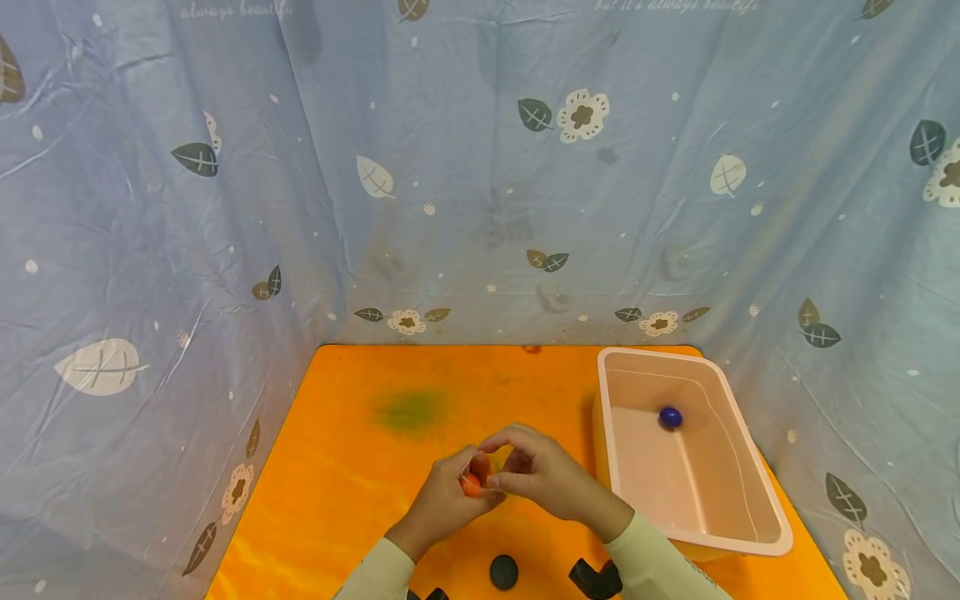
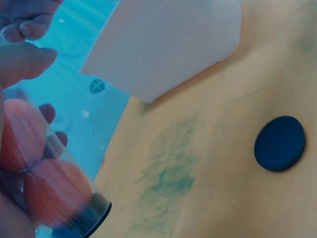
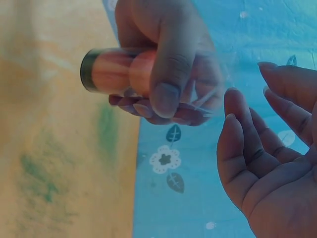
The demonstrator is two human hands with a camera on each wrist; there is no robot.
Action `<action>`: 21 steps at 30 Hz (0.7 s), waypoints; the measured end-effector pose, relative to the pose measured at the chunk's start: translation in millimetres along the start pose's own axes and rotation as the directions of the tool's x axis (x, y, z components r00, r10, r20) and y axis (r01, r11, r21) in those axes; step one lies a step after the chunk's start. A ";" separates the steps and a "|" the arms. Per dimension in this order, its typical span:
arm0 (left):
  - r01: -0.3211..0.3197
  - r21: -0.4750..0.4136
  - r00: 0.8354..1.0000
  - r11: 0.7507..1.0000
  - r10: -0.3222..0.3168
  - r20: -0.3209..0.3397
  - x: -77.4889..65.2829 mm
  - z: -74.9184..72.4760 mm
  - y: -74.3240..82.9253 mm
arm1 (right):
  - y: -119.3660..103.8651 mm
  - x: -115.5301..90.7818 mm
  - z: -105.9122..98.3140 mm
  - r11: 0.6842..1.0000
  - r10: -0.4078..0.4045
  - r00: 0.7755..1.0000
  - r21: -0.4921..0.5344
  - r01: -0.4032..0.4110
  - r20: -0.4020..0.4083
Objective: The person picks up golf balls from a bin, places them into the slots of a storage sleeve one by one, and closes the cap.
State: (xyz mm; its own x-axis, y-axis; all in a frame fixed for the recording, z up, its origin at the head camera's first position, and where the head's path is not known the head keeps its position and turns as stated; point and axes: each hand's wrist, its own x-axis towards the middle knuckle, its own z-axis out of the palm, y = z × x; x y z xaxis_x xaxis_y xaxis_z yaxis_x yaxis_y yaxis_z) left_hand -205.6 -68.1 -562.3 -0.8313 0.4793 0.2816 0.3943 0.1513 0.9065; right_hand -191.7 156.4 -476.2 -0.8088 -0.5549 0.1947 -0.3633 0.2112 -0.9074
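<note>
Left hand [image 1: 441,502] grips 1 tube [image 3: 120,69] holding 2 balls [image 2: 57,192]
Right hand [image 1: 553,477], empty, fingers parted, hovers beside it; 1 disc [image 1: 504,572] lies nearby.

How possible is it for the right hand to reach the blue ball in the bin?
Probably yes, from above: the right hand looks empty, and the bin is open over the blue ball.
</note>
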 end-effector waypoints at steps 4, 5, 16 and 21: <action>0.012 0.000 1.000 1.000 -0.012 0.002 -1.0 0.5 -2.2 | 0.0 -0.4 -1.4 1.000 -0.018 1.000 0.000 0.018 -0.005; 0.014 -0.006 1.000 1.000 -0.014 0.003 -1.2 0.5 -2.3 | -0.1 -0.6 -1.7 1.000 -0.020 1.000 -0.002 0.020 -0.007; 0.035 -0.023 0.999 0.999 -0.034 0.037 -2.1 -1.1 2.7 | -1.2 -1.2 -7.0 1.000 -0.005 1.000 -0.021 0.004 -0.025; 0.031 -0.016 0.999 0.999 -0.030 0.032 -2.1 -1.2 2.3 | -2.0 -1.9 -10.7 0.999 -0.016 0.999 -0.039 0.015 -0.042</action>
State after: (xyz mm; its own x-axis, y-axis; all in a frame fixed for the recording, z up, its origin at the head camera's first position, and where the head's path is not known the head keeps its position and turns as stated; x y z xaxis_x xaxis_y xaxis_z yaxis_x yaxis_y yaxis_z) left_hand -203.4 -69.8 -560.4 -0.8298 0.5020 0.2437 0.3621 0.1521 0.9196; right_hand -194.3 165.6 -470.7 -0.8216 -0.5236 0.2252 -0.3932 0.2345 -0.8891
